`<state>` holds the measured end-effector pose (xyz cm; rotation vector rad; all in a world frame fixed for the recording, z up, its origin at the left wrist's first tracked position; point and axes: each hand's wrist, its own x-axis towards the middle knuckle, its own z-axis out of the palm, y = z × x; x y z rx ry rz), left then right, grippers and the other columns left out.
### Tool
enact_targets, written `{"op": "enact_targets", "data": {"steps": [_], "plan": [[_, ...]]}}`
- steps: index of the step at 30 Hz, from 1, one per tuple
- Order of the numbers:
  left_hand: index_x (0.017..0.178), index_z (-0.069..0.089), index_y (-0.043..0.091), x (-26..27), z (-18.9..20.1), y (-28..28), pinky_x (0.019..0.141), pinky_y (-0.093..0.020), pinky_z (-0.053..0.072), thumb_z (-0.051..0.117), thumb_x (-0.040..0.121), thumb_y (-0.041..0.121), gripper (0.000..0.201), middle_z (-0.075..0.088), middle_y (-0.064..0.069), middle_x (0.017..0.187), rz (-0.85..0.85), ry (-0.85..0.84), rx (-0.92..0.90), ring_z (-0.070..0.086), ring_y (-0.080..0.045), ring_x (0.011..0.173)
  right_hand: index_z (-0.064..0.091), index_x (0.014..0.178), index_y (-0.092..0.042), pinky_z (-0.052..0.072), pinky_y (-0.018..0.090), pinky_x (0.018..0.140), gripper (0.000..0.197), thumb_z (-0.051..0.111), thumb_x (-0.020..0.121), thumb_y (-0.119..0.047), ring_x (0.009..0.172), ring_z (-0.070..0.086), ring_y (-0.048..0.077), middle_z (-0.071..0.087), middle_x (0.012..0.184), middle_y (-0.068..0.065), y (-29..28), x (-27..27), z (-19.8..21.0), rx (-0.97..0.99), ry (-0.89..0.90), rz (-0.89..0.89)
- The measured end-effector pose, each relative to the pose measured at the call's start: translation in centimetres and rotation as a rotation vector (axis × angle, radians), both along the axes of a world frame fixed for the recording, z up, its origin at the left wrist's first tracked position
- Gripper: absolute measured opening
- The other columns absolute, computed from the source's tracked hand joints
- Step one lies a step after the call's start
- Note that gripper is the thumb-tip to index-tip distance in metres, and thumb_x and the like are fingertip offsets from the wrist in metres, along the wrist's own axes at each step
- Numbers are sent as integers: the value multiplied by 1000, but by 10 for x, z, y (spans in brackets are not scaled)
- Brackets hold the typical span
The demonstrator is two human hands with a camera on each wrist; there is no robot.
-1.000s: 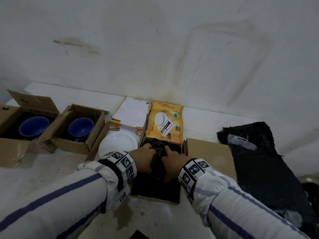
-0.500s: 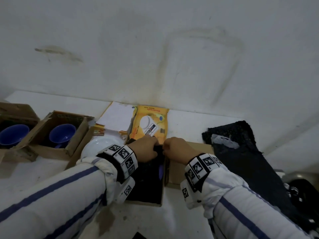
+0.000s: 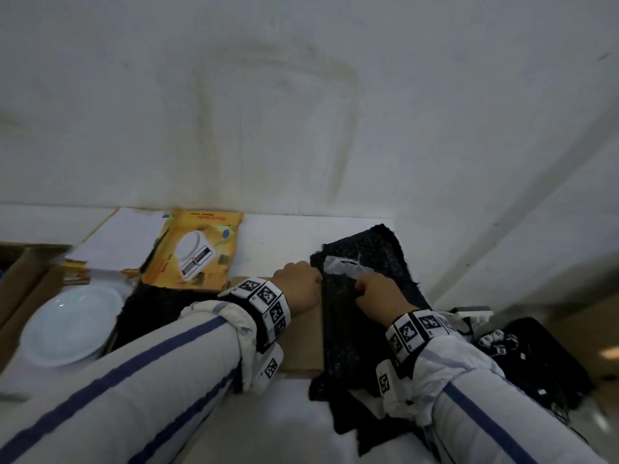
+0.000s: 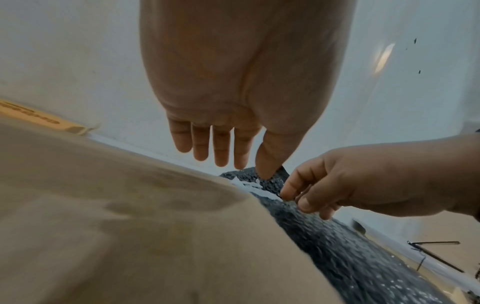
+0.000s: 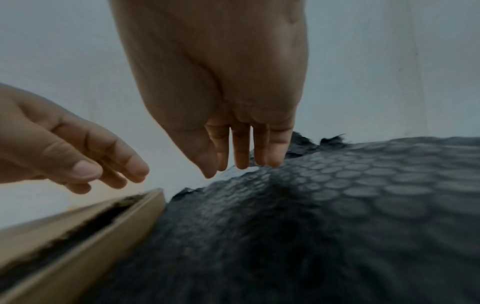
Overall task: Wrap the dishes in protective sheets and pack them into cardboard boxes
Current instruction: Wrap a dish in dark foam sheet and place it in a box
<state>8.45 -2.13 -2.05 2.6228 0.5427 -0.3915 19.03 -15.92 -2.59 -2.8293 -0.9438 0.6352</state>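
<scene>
Over the black bubble wrap [image 3: 365, 316], right hand [image 3: 380, 294] fingers [image 5: 272, 152] extended, touching it; left hand [image 3: 298, 286] fingers [image 4: 221, 148] loosely open, holding nothing.

Black bubble-wrap sheets [image 3: 368, 316] lay stacked flat at right, a clear tape scrap [image 3: 341, 267] on top, touching a cardboard box flap [image 3: 301, 343]; white plate [image 3: 72, 324] sat boxed at left.
</scene>
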Motion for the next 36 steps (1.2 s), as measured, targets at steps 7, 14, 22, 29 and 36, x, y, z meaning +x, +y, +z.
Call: {"op": "enact_targets", "data": {"steps": [7, 14, 22, 29, 36], "plan": [[129, 51, 17, 46, -20, -22, 101, -42, 34, 52, 89, 35, 43, 48, -10, 131, 49, 97, 135, 46, -32, 120, 35, 142, -19, 35, 39, 108, 59, 56, 87, -30, 131, 31, 32, 37, 145, 7, -5, 31, -24, -94, 10, 147], [132, 45, 23, 50, -25, -16, 102, -43, 32, 55, 87, 37, 48, 50, -7, 130, 155, 88, 32, 46, -31, 122, 46, 133, -18, 39, 39, 98, 48, 57, 87, -25, 123, 36, 33, 42, 131, 11, 0, 40, -26, -74, -82, 182], [110, 61, 19, 39, -15, -6, 88, -33, 41, 60, 86, 27, 26, 61, -1, 105, 217, -121, -154, 57, -24, 105, 65, 108, -24, 39, 37, 102, 26, 61, 82, -27, 118, 43, 32, 53, 119, 7, 0, 45, 3, 82, 5, 102], [87, 50, 17, 20, 4, -6, 62, -17, 38, 55, 94, 18, 8, 54, 7, 76, 334, -426, -644, 50, -8, 72, 61, 112, -26, 33, 44, 105, 31, 64, 81, -27, 120, 44, 27, 52, 121, 3, 2, 30, 30, 161, 41, 110], [110, 59, 9, -12, 12, 2, 85, -24, 49, 65, 87, 9, 23, 63, -9, 106, 361, -377, -934, 61, -19, 95, 55, 59, -28, 41, 51, 92, 18, 67, 70, -35, 74, 55, 19, 54, 61, -9, 23, 16, 51, 469, 154, 52]]}}
